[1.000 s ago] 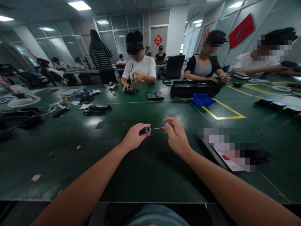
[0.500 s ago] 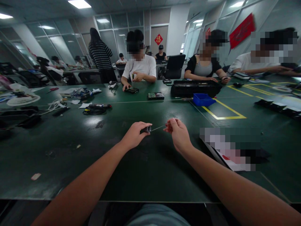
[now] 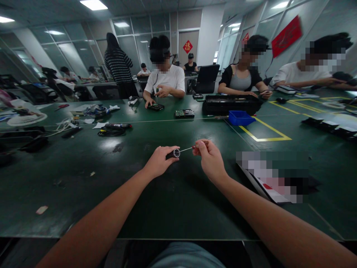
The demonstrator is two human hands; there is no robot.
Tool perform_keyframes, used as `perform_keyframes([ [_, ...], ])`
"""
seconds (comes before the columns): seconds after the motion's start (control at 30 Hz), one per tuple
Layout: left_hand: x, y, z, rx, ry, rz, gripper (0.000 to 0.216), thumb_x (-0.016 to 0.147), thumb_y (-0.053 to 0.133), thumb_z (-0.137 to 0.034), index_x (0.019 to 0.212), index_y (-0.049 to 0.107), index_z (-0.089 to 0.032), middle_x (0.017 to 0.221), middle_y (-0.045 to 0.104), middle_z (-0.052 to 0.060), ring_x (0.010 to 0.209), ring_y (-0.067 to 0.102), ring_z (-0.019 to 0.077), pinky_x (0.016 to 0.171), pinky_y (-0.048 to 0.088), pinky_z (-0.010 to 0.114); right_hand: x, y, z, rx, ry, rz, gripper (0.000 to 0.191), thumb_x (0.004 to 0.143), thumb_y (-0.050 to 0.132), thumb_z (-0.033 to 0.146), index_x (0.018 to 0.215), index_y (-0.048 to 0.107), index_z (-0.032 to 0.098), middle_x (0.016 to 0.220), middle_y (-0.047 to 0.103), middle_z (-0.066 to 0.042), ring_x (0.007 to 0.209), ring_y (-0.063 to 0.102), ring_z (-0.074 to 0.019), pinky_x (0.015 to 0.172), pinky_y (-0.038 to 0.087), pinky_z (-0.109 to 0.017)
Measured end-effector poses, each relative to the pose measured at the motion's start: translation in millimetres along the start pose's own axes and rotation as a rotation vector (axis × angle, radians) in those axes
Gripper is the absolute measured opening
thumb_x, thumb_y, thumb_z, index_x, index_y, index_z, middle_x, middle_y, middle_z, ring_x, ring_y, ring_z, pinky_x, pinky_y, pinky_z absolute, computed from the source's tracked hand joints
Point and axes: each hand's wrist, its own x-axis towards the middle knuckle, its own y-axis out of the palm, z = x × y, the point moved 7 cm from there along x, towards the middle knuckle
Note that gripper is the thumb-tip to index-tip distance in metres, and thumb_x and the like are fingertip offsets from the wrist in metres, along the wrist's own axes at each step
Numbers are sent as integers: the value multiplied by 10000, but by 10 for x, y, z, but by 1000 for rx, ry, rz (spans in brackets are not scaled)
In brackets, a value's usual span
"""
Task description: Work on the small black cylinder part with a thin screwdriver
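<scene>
My left hand is closed around a short dark cylinder with a pale ring at its open end, which faces right and toward me. In my right hand is a screwdriver with a thin metal shaft; its reddish handle is mostly covered by my fingers. The shaft points left, and its tip is at the cylinder's open end. Whether the tip touches a part inside is too small to tell. Both hands are held above the dark green table.
To the right lies a partly blurred white and dark item. Farther off are a blue bin, a long black case, a circuit-board device and bundled black cables. Several co-workers sit across the table, one in a white shirt.
My right hand has shifted slightly left, and the screwdriver shaft is now less steeply slanted, with its tip at the cylinder's opening. My left hand has hardly moved.
</scene>
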Motion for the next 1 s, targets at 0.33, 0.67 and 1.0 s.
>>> perform_keyframes([
  [0.33,-12,-22,-17,-20,3,-42,405,896,693,-281,1298,641,-264,1145,715,53,1055,635,257,1025,440,466,-17,-69,181,-278,-27,-3,435,869,637,596,656,577,221,554,605,12,510,521,-146,536,372,-292],
  [0.67,-12,-15,23,-47,2,-54,405,895,697,-272,1296,642,-264,1172,710,54,1088,638,255,996,462,441,-67,14,300,-306,-156,85,228,906,611,440,860,660,222,729,692,-22,648,616,-188,615,442,-322],
  [1.0,-20,0,31,-63,3,-38,403,889,699,-256,1288,644,-260,1174,705,58,1096,634,254,1000,463,444,-98,69,292,-288,-154,156,244,969,513,417,934,669,232,810,706,-27,735,658,-199,669,471,-333],
])
